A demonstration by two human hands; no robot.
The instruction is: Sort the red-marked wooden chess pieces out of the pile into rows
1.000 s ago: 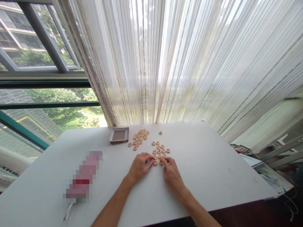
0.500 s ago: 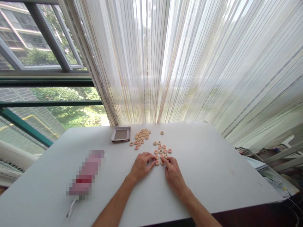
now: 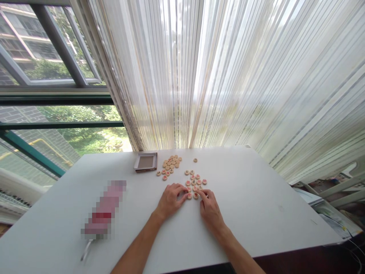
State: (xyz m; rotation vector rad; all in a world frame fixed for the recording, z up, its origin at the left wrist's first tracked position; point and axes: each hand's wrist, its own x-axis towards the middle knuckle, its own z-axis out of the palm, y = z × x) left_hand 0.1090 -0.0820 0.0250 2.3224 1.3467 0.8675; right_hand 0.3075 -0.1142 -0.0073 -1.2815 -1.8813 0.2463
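Round wooden xiangqi pieces with red or black characters form a loose cluster on the white table (image 3: 251, 213). My left hand (image 3: 170, 199) rests at the cluster's left side. Its index fingertip and thumb lie apart against the edges of two pieces, the nearer one a red-marked piece (image 3: 189, 196). From the right, my right hand (image 3: 210, 207) reaches in, index finger extended to a red-marked piece (image 3: 195, 188) and thumb apart from it. Just left of this hand is another xiangqi piece (image 3: 195, 196). Both hands' remaining fingers are curled and partly hidden.
Behind the hands lies a pile of mostly blank-side-up pieces (image 3: 171, 163), with several marked pieces in front. An open shallow box (image 3: 146, 170) stands left of it. One lone piece (image 3: 195, 160) sits farther back. A blurred pink object (image 3: 104, 209) lies at left; a curtain (image 3: 182, 95) hangs behind.
My right hand has shifted slightly right and back toward me, its index finger straightening and uncovering the near red-marked piece. My left hand stays where it was.
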